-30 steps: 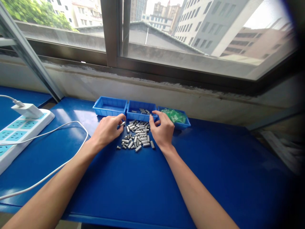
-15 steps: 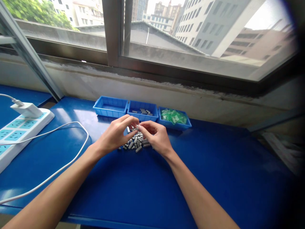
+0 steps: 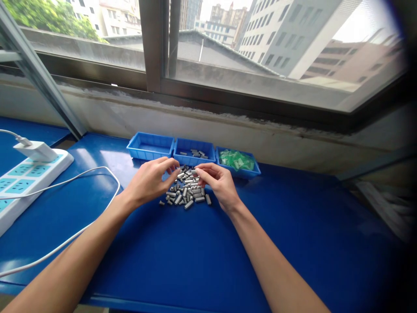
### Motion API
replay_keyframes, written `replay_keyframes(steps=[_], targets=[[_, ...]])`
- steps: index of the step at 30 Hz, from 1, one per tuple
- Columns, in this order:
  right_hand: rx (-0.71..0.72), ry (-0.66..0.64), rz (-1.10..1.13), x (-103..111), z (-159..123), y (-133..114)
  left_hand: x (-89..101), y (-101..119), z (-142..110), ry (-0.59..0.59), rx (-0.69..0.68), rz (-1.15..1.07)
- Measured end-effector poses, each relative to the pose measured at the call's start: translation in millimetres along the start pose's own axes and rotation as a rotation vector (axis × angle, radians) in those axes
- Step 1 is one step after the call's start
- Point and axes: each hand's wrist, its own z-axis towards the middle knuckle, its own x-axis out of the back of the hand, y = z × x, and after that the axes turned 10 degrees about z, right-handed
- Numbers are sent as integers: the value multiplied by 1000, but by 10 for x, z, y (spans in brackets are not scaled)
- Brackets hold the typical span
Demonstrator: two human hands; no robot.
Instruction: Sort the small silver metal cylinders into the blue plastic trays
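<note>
- Left hand (image 3: 148,181): held palm-down at the pile's left edge; thumb and forefinger curved towards each other, tips turned right. Whether anything is gripped cannot be told.
- Left tray (image 3: 150,153): set behind this hand; no parts seen inside.
- Pile (image 3: 185,191): spread on the table (image 3: 182,248) between the hands, mostly on the wearer's side of the fingertips.
- Piece (image 3: 193,171): seen just left of the right fingertips, nearer to them than to the left ones; long axis apparently roughly crosswise.
- Look: silver metal; short straight-sided rods mixed with smaller, screw-like parts, pointed in many directions.
- Middle tray (image 3: 194,160): placed behind the pile; a few rods contained.
- Right hand (image 3: 222,184): thumb and forefinger brought close together; grip on the piece cannot be confirmed.
- Right tray (image 3: 243,172): green packets (image 3: 237,159) held inside.
</note>
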Motion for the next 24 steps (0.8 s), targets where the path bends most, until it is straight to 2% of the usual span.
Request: replay_keyframes(steps=[5, 9, 13, 16, 18, 21, 24], targets=[[0, 2, -29, 5, -3, 1, -20, -59, -2, -97, 4, 87], [28, 52, -84, -7, 6, 6, -59, -98, -7, -161, -12, 125], [196, 227, -278, -11, 57, -1, -85, -129, -13, -189, -34, 143], [334, 366, -503, 31, 129, -8, -88, -152, -14, -211, -54, 136], [399, 414, -669, 79, 180, 1, -92, -174, -11, -217, -66, 123], [442, 394, -845, 153, 237, 38, -106, -211, -5, -211, -68, 107], [430, 354, -882, 194, 257, 74, -120, -234, 0, -209, -66, 106]])
